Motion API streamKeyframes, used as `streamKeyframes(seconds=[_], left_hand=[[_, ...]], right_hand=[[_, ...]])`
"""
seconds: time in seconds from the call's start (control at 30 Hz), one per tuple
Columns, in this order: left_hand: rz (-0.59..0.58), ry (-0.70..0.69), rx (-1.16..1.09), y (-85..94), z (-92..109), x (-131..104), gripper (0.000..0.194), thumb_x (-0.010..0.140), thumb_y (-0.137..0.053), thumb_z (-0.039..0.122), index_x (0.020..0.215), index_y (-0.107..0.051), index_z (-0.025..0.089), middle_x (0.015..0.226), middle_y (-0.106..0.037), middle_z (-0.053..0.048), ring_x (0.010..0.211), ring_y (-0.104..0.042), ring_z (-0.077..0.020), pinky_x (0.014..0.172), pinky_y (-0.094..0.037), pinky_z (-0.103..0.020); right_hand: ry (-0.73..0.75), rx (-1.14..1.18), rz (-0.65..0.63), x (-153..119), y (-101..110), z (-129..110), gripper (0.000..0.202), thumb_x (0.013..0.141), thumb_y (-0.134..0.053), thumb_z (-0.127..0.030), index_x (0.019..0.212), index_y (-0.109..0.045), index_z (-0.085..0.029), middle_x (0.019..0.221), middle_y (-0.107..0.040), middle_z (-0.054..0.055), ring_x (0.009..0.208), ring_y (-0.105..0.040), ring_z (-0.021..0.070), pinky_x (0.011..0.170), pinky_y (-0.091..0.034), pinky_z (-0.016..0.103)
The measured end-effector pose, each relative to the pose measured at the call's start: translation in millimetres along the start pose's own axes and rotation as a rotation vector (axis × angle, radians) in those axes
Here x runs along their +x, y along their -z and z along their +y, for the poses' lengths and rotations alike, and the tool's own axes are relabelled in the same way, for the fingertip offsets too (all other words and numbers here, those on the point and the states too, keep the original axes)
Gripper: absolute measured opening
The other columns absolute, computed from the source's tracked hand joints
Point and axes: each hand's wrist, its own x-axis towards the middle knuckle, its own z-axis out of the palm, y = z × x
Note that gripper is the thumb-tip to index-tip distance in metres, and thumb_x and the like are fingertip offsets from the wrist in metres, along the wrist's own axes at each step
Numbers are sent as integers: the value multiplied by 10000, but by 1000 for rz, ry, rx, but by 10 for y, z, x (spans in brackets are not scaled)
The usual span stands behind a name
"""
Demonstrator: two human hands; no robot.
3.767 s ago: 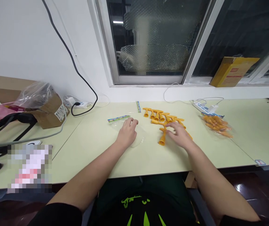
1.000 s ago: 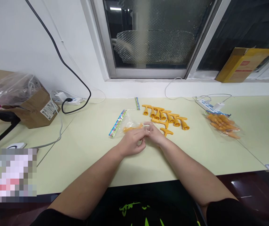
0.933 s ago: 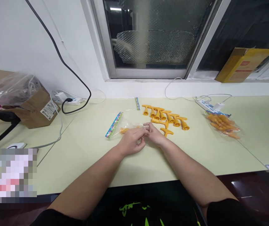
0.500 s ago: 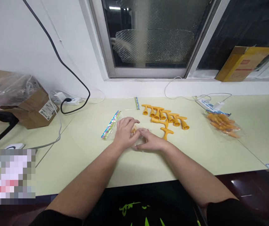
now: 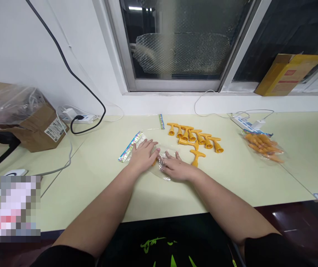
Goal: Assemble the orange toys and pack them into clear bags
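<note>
A clear plastic bag (image 5: pixel 161 171) with a colourful header strip (image 5: pixel 130 147) lies on the table under both hands. My left hand (image 5: pixel 143 155) rests flat on the bag near its header end, fingers stretched out. On the bag's other end lies my right hand (image 5: pixel 177 166), its fingers spread. A bit of an orange piece shows through the film between the hands; most of it is hidden. Just beyond my right hand is a loose orange T-shaped plastic piece (image 5: pixel 196 157). Several more orange T-shaped pieces (image 5: pixel 186 132) with hollow flared ends stand in a row behind it, one lying on its side.
A filled bag of orange pieces (image 5: pixel 263 146) lies at the right by a power strip (image 5: pixel 249 123). Another header strip (image 5: pixel 161 121) lies at the back. At the left are a cardboard box (image 5: pixel 36 126), cables and a second power strip (image 5: pixel 84 118).
Both hands have opened and flattened onto the bag, moving slightly apart. The bag is spread flatter, and its header has shifted a little left. The loose orange pieces stay put.
</note>
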Motion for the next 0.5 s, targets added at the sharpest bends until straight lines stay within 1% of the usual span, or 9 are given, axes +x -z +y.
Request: streamKeyframes(seconds=[0.03,0.1,0.17,0.23,0.3,0.33,0.4,0.47,0.5], left_hand=[[4,0,1,-3,-7,5,482,1025,-285,547,1382,-541,348,1564,-467,-21,1501,-319,-304,1203,-116,-685],[8,2,3,-7,-28,16,472,1025,-291,534,1377,-544,346,1558,-476,-28,1495,-332,-301,1207,-106,-678],[4,-11,0,-3,-59,29,461,1025,-304,520,1371,-548,338,1546,-489,-35,1488,-346,-301,1210,-77,-678],[-14,-48,-20,12,-97,43,440,1022,-330,502,1365,-549,334,1521,-517,-37,1473,-368,-300,1207,-36,-685],[-18,-85,-43,36,-127,59,411,1011,-377,464,1363,-543,330,1473,-562,-40,1446,-405,-298,1200,5,-694],[-3,-94,-51,51,-133,65,399,1001,-408,435,1359,-542,322,1441,-587,-46,1422,-432,-296,1197,22,-694],[75,-95,-61,84,-117,71,372,977,-451,364,1326,-557,292,1356,-636,-57,1351,-497,-284,1206,7,-669],[165,-108,-72,117,-53,54,322,964,-463,314,1254,-594,267,1248,-672,-58,1253,-552,-261,1209,-128,-598],[193,-124,-78,129,-2,34,293,964,-462,309,1211,-613,263,1189,-681,-55,1203,-569,-251,1182,-218,-550]], right_hand=[[27,-4,29,-6,17,-18,548,1023,-383,-356,1561,-364,-257,1633,-346,97,1551,-158,354,1208,-55,657],[81,-9,113,-49,101,-37,449,997,-423,-299,1422,-544,-217,1518,-503,121,1440,-405,312,1182,-272,543],[85,-10,227,-146,251,0,317,956,-481,-252,1198,-680,-199,1270,-668,107,1170,-612,242,1022,-452,402],[-2,-21,370,-296,446,118,246,911,-520,-202,1070,-707,-208,1093,-707,69,959,-646,197,861,-493,335],[-171,-62,490,-472,645,302,241,862,-548,-163,1033,-711,-212,1057,-703,58,856,-627,181,783,-476,318],[-272,-86,488,-556,730,402,237,836,-572,-154,1012,-719,-215,1046,-703,55,844,-621,183,771,-466,318],[-480,-95,400,-690,850,574,236,787,-622,-154,974,-742,-233,1009,-708,50,830,-620,196,743,-451,318],[-603,-71,283,-753,887,663,305,757,-648,-160,1022,-753,-268,955,-710,43,803,-624,206,700,-437,312],[-624,-60,238,-755,876,670,341,744,-655,-162,1049,-752,-280,933,-709,40,792,-625,207,684,-430,308]])
